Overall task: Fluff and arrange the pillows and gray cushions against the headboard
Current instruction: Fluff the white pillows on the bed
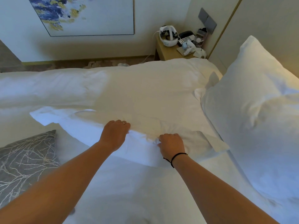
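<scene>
Gray cushion (24, 160), woven fabric with pale branching pattern, lay flat at lower left on white sheet (129, 191); left hand (115, 135) pressed near edge of flat white pillow (137, 125), fingers curled over rim, cloth soft and creased; right hand (171, 143) pinched bunched fabric of same pillow, black cord at wrist; plump white pillow (252, 113) leaned upright at right; nightstand (168, 50) clutter behind, writing unreadable
</scene>
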The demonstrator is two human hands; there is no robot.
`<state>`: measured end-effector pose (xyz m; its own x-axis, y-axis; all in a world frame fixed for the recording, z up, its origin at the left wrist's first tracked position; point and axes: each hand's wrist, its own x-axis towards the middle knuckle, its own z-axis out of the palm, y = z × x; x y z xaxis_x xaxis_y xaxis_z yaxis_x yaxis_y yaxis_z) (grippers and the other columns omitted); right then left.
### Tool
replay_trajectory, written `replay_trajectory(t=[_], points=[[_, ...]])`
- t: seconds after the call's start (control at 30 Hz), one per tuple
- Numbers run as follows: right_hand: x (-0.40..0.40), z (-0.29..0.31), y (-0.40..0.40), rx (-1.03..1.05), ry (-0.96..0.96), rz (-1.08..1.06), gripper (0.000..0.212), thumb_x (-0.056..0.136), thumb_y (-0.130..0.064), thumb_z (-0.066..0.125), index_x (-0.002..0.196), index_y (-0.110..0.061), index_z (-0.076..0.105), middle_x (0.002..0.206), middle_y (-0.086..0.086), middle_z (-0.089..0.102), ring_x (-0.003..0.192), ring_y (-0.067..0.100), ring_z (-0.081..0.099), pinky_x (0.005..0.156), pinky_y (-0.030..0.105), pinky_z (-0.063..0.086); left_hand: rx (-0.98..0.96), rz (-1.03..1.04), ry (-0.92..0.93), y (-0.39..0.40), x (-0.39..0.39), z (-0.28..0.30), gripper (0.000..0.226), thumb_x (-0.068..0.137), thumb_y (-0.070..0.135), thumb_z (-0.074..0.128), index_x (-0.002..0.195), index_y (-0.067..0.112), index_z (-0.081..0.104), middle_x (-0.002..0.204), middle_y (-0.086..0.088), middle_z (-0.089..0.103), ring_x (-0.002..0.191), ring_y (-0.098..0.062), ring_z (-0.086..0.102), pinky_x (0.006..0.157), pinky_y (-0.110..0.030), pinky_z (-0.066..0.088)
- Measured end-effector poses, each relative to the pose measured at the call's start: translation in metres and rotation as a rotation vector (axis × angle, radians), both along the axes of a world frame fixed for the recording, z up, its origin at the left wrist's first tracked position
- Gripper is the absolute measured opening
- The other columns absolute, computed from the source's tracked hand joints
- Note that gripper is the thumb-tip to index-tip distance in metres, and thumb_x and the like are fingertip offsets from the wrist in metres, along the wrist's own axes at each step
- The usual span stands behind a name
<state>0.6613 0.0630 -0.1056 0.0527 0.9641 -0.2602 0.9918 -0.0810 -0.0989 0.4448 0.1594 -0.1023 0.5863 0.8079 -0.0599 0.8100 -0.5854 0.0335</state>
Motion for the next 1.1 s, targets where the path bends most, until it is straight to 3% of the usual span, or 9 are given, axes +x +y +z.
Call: replay_trajectory(t=[0.07,0.17,0.37,0.57,0.77,0.87,0.93,1.0,1.1], points=[[0.007,0.008,-0.006,0.045,0.068,-0.038,0.023,0.090,-0.011,0.051,0.092,-0.028,0.066,0.086,-0.002,0.065,0.081,0.025,0.061,0.069,0.028,0.028,0.026,0.016,-0.089,-0.001,0.002,0.009,0.005,0.088,0.013,0.064,0.086,0.017,0.066,0.076,0.001,0.064,0.076,-0.025,0.061,0.064,-0.031,0.038],[0.023,0.029,-0.018,0.121,0.208,-0.139,0.029,0.092,-0.018,0.051,0.064,-0.023,0.043,0.070,0.002,0.055,0.069,0.027,0.054,0.058,0.032,0.031,0.080,0.006,-0.145,-0.002,0.014,0.032,0.005,0.087,0.012,0.065,0.086,0.017,0.068,0.074,0.002,0.064,0.074,-0.026,0.061,0.062,-0.031,0.041],[0.089,0.084,-0.065,0.239,0.273,-0.257,0.034,0.095,-0.034,0.052,0.067,-0.018,0.040,0.059,-0.005,0.045,0.056,0.021,0.045,0.051,0.032,0.028,0.171,-0.140,-0.143,-0.014,0.092,0.098,0.005,0.087,0.013,0.067,0.084,0.015,0.070,0.070,0.000,0.064,0.065,-0.025,0.059,0.061,-0.028,0.030],[0.176,0.117,-0.131,0.299,0.255,-0.400,0.035,0.094,-0.034,0.053,0.066,-0.019,0.038,0.057,-0.006,0.043,0.056,0.023,0.044,0.052,0.034,0.028,0.157,-0.301,-0.119,-0.035,0.222,0.137,0.013,0.094,0.022,0.055,0.094,0.020,0.067,0.089,-0.001,0.069,0.081,-0.025,0.061,0.074,-0.030,0.038],[0.266,0.100,-0.179,0.372,0.216,-0.657,0.030,0.095,-0.035,0.049,0.071,-0.020,0.040,0.059,-0.007,0.045,0.055,0.021,0.044,0.050,0.032,0.028,0.134,-0.420,-0.109,-0.062,0.374,0.138,0.023,0.098,0.025,0.045,0.096,0.019,0.067,0.096,-0.003,0.069,0.087,-0.027,0.060,0.079,-0.035,0.044],[0.314,0.071,-0.191,0.309,0.186,-0.813,0.023,0.097,-0.032,0.044,0.078,-0.020,0.042,0.068,-0.006,0.049,0.062,0.024,0.048,0.054,0.033,0.037,0.109,-0.368,-0.133,-0.088,0.436,0.115,0.019,0.097,0.025,0.050,0.104,0.020,0.067,0.105,-0.006,0.068,0.099,-0.028,0.059,0.084,-0.035,0.045],[0.339,0.051,-0.199,0.192,0.173,-0.898,0.021,0.100,-0.034,0.039,0.092,-0.018,0.049,0.083,0.000,0.060,0.074,0.026,0.056,0.063,0.035,0.048,-0.033,-0.320,-0.119,-0.114,0.460,0.086,0.035,0.095,0.028,0.058,0.129,0.023,0.056,0.136,-0.006,0.055,0.125,-0.025,0.048,0.098,-0.039,0.041],[0.349,0.032,-0.203,0.117,0.179,-0.901,0.036,0.100,-0.045,0.034,0.112,-0.017,0.052,0.103,0.005,0.063,0.092,0.028,0.061,0.075,0.037,0.050,-0.260,-0.263,-0.023,-0.142,0.468,0.054,0.065,0.091,0.035,0.064,0.146,0.026,0.031,0.160,-0.005,0.021,0.142,-0.025,0.029,0.104,-0.047,0.040],[0.341,0.012,-0.201,0.118,0.089,-0.741,0.039,0.101,-0.044,0.026,0.127,-0.019,0.043,0.111,0.006,0.063,0.097,0.031,0.062,0.079,0.039,0.046,-0.391,-0.199,0.034,-0.168,0.464,0.014,0.084,0.092,0.044,0.060,0.153,0.033,0.004,0.163,0.001,-0.013,0.149,-0.023,0.006,0.103,-0.048,0.041]])
